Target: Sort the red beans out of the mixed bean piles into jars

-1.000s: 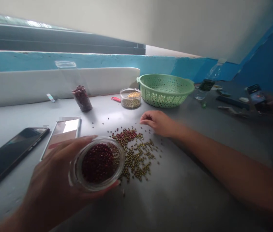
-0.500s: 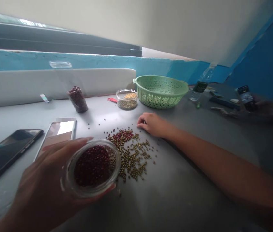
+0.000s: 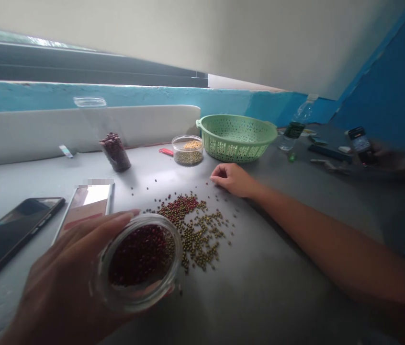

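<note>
Jar [image 3: 178,244] firmly in the left hand [image 3: 62,273], fingers wrapped round its side, dark red beans [image 3: 138,256] inside! Just right of that grip, loose green and red beans [image 3: 196,240] spread across the table [image 3: 267,268]. Beyond them, the right hand [image 3: 234,180] curls, thumb near fingertips; whether it pinches anything, can't tell. Green basket [image 3: 238,148] behind it.

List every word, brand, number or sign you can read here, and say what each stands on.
No text is legible.
Dark green label on the clear plastic bottle: any print is too blurred to read.
Black phone at the far right: lit screen, too small and blurred to read.
Small white-and-teal strip at the left: too small to tell if it bears print.
</note>
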Tool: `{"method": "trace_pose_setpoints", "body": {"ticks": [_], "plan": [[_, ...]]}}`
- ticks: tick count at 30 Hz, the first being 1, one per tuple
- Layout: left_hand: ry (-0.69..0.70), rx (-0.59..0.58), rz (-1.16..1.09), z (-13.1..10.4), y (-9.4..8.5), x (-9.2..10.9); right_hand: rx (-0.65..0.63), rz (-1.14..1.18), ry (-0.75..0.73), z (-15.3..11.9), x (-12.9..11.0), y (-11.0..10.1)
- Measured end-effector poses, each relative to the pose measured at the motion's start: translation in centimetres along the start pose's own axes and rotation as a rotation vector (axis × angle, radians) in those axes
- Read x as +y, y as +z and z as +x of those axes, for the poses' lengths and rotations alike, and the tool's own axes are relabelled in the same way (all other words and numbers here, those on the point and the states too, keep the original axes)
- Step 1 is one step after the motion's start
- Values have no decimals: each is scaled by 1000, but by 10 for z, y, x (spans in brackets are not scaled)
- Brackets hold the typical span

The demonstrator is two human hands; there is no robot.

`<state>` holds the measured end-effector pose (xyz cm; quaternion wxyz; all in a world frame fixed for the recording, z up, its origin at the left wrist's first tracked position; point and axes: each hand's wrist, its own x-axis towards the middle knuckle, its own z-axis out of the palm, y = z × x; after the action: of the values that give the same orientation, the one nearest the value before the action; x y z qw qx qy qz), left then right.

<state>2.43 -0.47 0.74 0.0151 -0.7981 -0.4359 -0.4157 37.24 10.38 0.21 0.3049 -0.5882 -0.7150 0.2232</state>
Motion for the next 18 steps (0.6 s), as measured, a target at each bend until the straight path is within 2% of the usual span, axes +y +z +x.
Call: {"method": "trace_pose_setpoints", "body": {"ticks": [2, 4, 9, 14, 18], "plan": [[28, -9, 38, 0, 0, -1, 106, 11, 19, 1, 2, -3], [36, -12, 57, 0, -1, -2, 152, 15, 4, 3, 5, -5], [52, -20, 95, 0, -1, -3, 70, 105, -50, 9, 13, 1], [112, -11, 132, 2, -1, -1, 56, -17, 42, 21, 12, 18], [176, -1, 124, 2, -3, 1, 20, -92, 94, 36, 3, 21]]}}
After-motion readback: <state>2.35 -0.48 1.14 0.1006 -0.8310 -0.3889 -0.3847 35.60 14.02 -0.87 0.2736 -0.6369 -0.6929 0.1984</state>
